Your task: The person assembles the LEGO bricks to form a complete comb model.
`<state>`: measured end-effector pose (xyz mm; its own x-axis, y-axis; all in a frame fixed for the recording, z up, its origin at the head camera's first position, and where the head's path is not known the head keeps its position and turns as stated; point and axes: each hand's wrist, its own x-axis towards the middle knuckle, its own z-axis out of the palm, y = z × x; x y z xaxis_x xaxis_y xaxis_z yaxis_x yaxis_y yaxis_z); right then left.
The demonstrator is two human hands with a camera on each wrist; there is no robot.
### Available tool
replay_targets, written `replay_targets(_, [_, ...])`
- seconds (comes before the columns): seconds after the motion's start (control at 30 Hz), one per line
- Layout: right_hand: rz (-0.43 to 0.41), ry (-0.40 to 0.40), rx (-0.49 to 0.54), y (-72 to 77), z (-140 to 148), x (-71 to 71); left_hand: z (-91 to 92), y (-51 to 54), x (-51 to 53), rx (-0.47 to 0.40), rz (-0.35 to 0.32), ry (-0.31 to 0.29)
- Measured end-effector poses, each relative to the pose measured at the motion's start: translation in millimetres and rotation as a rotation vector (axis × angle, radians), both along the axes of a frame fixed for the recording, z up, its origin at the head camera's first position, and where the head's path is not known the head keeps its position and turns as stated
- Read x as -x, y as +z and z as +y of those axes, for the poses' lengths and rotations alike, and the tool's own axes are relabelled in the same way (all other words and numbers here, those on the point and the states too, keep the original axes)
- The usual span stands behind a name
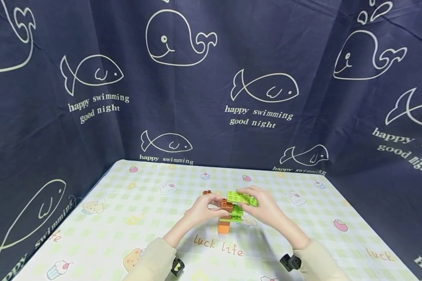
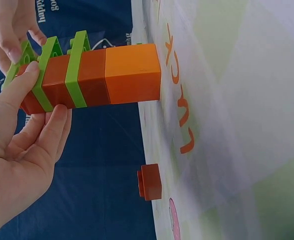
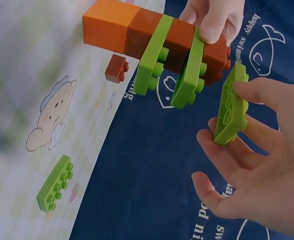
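With my left hand gripping the upright brick stack near its top and my right hand pinching the green brick just above, I'd level it, align studs, press straight down.

Wears plain beige sleeves, reaching nearly to the wrists. Carries a left camera, small and black, marked with a pale yellow spot, and a right camera, also black, blocky and angular.
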<state>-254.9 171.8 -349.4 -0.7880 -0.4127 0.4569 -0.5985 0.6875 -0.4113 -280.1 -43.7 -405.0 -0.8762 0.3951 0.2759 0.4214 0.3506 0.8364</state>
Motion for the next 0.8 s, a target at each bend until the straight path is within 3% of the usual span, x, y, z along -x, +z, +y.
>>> replay_targets(0.43, [0.017, 0.095, -0.01, -4.6, -7.6, 0.5, 0.1, -1.4, 1.4, 0.024, 0.034, 0.006])
replay_targets(0.8, [0.016, 0.129, -0.029, -5.8, -6.2, 4.8, 0.1, 0.1, -0.1, 0.016, 0.044, 0.005])
